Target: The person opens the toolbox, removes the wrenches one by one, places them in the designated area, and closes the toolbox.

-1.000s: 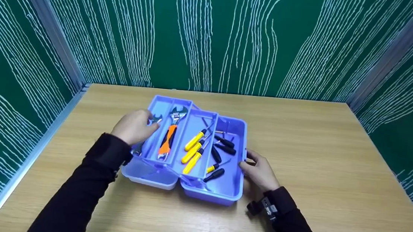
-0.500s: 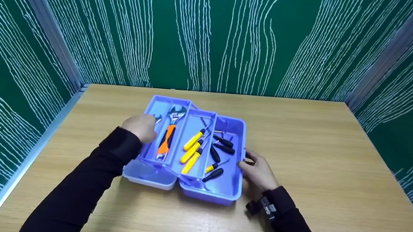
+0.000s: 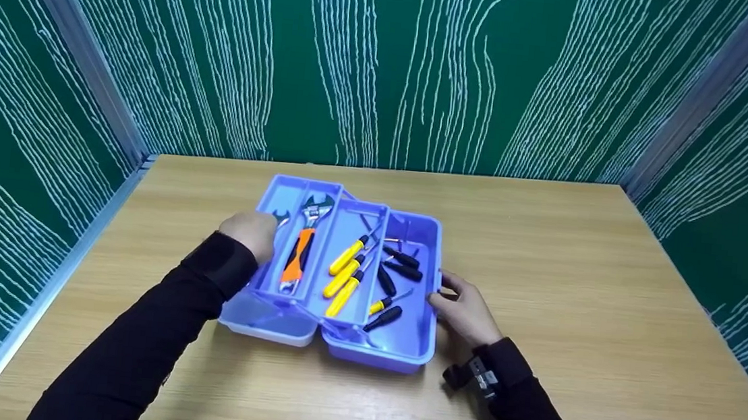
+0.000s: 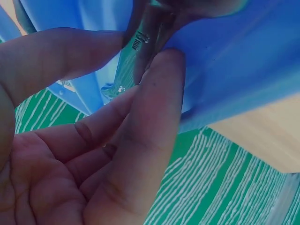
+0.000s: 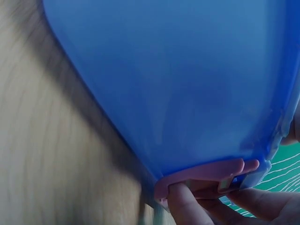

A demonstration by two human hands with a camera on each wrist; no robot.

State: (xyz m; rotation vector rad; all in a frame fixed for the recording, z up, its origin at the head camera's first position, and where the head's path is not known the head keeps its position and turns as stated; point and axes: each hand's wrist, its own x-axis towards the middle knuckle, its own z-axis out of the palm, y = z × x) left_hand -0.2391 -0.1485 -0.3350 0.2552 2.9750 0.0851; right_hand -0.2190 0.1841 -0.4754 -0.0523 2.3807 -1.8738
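my left hand point(image 3: 248, 234) pinches the silver wrench point(image 4: 140, 44) at the outer tray point(image 3: 283, 193), ten o'clock on the blue toolbox point(image 3: 374, 358); whether it touches, i can't tell. a second ago my thumb point(image 4: 65, 54) showed from above; now my hand's back hides it. my right hand point(image 3: 470, 312) still holds the toolbox by its pink latch point(image 5: 206, 172), three o'clock.

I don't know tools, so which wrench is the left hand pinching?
The bare-metal wrench, pinched by the left hand; the adjustable wrench beside it has an orange-and-black handle.
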